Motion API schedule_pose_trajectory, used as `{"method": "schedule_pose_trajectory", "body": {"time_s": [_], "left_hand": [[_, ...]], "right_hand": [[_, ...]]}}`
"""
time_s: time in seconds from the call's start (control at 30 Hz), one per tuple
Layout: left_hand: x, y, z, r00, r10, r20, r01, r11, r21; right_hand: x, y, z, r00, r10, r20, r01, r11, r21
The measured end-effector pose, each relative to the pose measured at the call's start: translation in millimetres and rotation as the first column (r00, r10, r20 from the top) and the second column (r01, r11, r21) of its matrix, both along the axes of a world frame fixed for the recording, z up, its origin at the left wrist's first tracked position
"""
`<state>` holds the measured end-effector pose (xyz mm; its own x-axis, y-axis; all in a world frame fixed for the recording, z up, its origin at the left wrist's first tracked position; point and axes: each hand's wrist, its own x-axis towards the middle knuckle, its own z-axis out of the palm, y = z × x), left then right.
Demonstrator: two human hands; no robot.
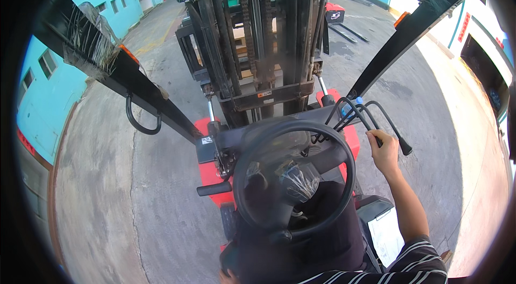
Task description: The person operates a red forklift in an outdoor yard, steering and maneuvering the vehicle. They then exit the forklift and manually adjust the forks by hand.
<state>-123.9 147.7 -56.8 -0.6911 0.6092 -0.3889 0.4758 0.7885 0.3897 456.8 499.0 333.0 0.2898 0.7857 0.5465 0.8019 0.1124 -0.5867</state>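
Observation:
From the driver's seat of a forklift, my right hand (385, 151) grips the end of one of several black hydraulic control levers (375, 111) to the right of the steering wheel. The black steering wheel (351, 163) stands before me with neither hand on it; its hub (300, 183) is wrapped in clear plastic. At the bottom edge, beside the seat, only some fingers of my left hand (229, 276) show, so its hold is hidden. Beyond the dashboard rises the forklift mast (296, 38) with its chains. A blue-capped bottle (351, 107) sits behind the levers.
Black overhead-guard pillars (133, 78) slope up on both sides. A red pallet truck (335, 13) stands on the concrete ahead to the right, another farther back. Wooden pallets show through the mast. Turquoise buildings (60, 94) flank the yard. A clipboard with paper (385, 235) lies at my right.

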Motion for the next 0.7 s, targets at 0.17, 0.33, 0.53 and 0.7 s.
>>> {"method": "schedule_pose_trajectory", "body": {"time_s": [0.17,0.33,0.53,0.7], "left_hand": [[2.1,3.3,12.0,1.0,-0.01,-0.008,0.009,1.0,-0.03],[2.8,7.9,31.7,0.996,-0.023,0.089,0.032,0.995,-0.094],[3.1,8.5,32.4,0.995,-0.013,0.095,0.029,0.986,-0.166],[8.7,9.0,36.5,0.999,-0.05,-0.004,0.049,0.991,-0.121]], "right_hand": [[-0.1,-2.2,-1.8,1.0,0.023,0.0,-0.023,1.0,0.018],[0.4,-5.9,-5.3,0.999,0.044,-0.001,-0.044,0.999,0.032],[1.0,-0.7,-1.8,1.0,0.025,-0.017,-0.025,1.0,0.004],[-0.8,2.5,5.7,1.0,-0.003,0.016,0.003,1.0,-0.021]]}}
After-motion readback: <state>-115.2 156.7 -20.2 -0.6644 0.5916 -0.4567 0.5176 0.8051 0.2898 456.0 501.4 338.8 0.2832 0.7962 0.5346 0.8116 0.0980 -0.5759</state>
